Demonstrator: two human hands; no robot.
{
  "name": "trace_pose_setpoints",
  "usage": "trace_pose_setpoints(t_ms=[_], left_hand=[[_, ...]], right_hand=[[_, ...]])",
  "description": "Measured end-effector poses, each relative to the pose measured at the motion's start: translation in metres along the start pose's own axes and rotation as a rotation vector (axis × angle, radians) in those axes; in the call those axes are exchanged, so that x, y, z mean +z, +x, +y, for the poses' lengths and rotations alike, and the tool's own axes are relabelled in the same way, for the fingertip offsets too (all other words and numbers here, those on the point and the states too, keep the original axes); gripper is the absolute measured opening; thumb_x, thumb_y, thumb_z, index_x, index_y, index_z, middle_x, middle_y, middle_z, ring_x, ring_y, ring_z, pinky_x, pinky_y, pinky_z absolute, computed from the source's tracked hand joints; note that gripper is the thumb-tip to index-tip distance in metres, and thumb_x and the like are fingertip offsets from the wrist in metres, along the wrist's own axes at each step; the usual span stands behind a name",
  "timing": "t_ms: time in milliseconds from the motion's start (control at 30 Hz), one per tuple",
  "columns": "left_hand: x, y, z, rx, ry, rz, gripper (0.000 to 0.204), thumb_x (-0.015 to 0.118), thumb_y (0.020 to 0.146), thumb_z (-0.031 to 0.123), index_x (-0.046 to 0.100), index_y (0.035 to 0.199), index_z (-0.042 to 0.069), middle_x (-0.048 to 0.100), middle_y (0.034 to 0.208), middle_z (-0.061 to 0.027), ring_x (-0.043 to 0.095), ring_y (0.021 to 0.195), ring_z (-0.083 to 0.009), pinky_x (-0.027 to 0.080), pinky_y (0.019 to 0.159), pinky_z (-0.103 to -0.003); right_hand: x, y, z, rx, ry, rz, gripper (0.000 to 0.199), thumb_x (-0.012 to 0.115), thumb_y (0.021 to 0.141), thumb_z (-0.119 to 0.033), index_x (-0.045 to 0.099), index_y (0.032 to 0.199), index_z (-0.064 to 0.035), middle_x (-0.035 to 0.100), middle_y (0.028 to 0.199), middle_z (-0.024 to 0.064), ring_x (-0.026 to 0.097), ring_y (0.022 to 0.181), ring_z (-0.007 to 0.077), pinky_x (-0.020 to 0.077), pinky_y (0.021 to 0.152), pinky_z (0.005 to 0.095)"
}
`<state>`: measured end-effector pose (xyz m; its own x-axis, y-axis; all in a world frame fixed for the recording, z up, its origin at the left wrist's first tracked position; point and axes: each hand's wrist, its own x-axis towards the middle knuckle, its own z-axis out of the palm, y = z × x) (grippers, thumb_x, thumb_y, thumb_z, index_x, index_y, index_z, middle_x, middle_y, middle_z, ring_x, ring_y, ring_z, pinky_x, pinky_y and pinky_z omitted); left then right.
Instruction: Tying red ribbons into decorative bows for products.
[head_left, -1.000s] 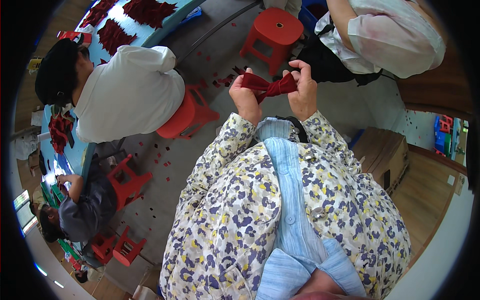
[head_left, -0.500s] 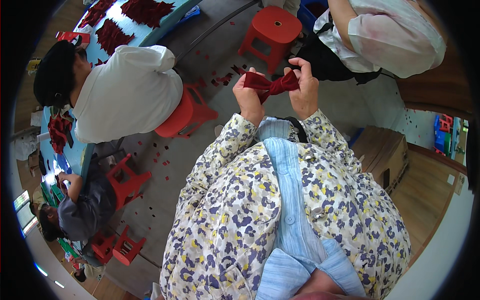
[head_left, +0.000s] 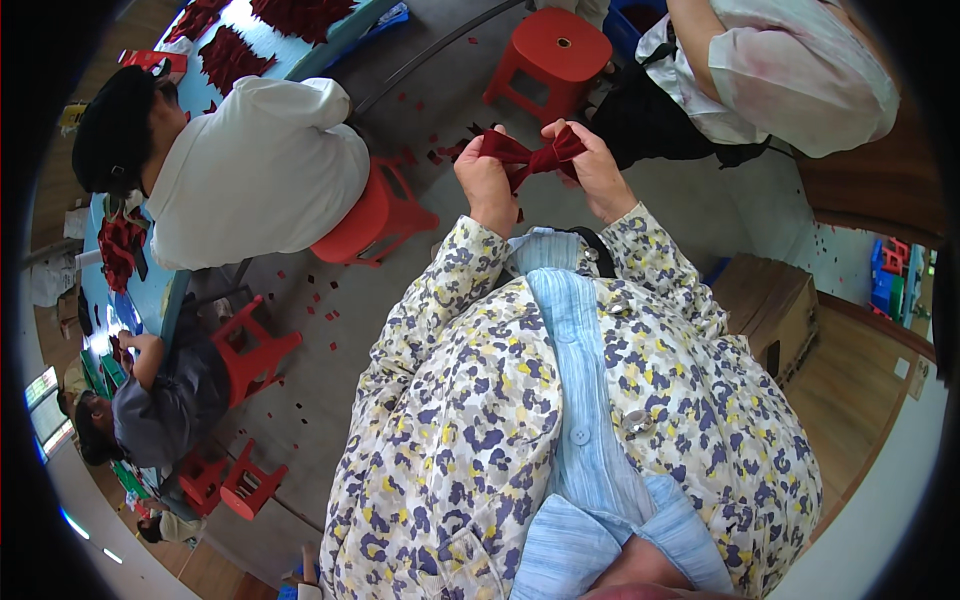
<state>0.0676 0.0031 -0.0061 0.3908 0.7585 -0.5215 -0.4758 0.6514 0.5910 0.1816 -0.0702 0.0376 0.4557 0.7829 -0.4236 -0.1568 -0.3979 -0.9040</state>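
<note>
A square-seated red plastic stool (head_left: 545, 52) stood ahead of me on the smooth grey floor (head_left: 340, 390); a long pale-blue tabletop (head_left: 287, 64) ran along my left, a bright rectangular window (head_left: 45, 405) beyond.

A dark-red fabric bow (head_left: 546, 159) contrasts with a white long-sleeved jacket (head_left: 450, 400) blotched purple, grey and yellow and a streaked light-blue collared shirt (head_left: 578, 385); a square-topped plastic stool (head_left: 548, 52) is bright red.
</note>
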Motion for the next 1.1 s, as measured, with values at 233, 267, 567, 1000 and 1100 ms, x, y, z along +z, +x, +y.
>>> trace_pose_setpoints(t_ms=[233, 267, 567, 1000, 1100], left_hand=[[-0.021, -0.009, 0.015, 0.154, 0.263, -0.278, 0.018, 0.053, 0.081, 0.000, 0.063, 0.096, 0.002, 0.066, 0.083, -0.0038, 0.063, 0.066, -0.0117, 0.048, 0.054, -0.022], [-0.021, -0.013, 0.020, 0.157, 0.263, -0.277, 0.018, 0.053, 0.081, 0.000, 0.063, 0.096, 0.002, 0.066, 0.083, -0.0038, 0.063, 0.066, -0.0117, 0.048, 0.054, -0.022], [-0.051, -0.035, 0.073, 0.684, 0.886, -0.601, 0.051, 0.062, 0.075, 0.017, 0.050, 0.123, 0.006, 0.063, 0.101, -0.0063, 0.059, 0.092, -0.0127, 0.048, 0.070, -0.029], [-0.013, -0.039, 0.091, -0.138, 0.550, -0.791, 0.031, 0.059, 0.090, 0.015, 0.053, 0.115, -0.003, 0.065, 0.092, -0.0068, 0.062, 0.078, -0.0090, 0.050, 0.070, -0.022], [-0.010, -0.038, 0.083, -0.152, 0.447, -0.817, 0.037, 0.062, 0.089, 0.013, 0.050, 0.120, -0.002, 0.066, 0.095, -0.0094, 0.064, 0.081, -0.0116, 0.052, 0.070, -0.023]], right_hand=[[0.010, 0.002, -0.008, -0.201, 0.129, 0.034, 0.019, 0.046, 0.092, -0.018, 0.057, 0.105, -0.0088, 0.054, 0.086, -0.0056, 0.051, 0.071, 0.0013, 0.0349, 0.056, 0.0162], [0.009, 0.002, -0.012, -0.188, 0.143, 0.035, 0.020, 0.045, 0.092, -0.018, 0.057, 0.105, -0.0077, 0.054, 0.085, -0.0054, 0.050, 0.070, 0.0010, 0.0342, 0.055, 0.0160], [0.011, -0.005, -0.031, -0.301, 0.128, -0.126, 0.019, 0.044, 0.092, -0.014, 0.057, 0.104, -0.0048, 0.050, 0.081, -0.0043, 0.045, 0.064, 0.0015, 0.0315, 0.053, 0.0162], [0.018, -0.005, -0.035, -0.441, -0.109, -0.361, 0.024, 0.048, 0.083, 0.004, 0.053, 0.104, -0.0048, 0.052, 0.084, -0.0036, 0.048, 0.075, 0.0027, 0.0403, 0.066, 0.0166], [0.017, -0.007, -0.038, -0.368, -0.088, -0.327, 0.024, 0.049, 0.081, 0.004, 0.053, 0.103, -0.0047, 0.053, 0.085, -0.0025, 0.050, 0.078, 0.0042, 0.0410, 0.068, 0.0179]])
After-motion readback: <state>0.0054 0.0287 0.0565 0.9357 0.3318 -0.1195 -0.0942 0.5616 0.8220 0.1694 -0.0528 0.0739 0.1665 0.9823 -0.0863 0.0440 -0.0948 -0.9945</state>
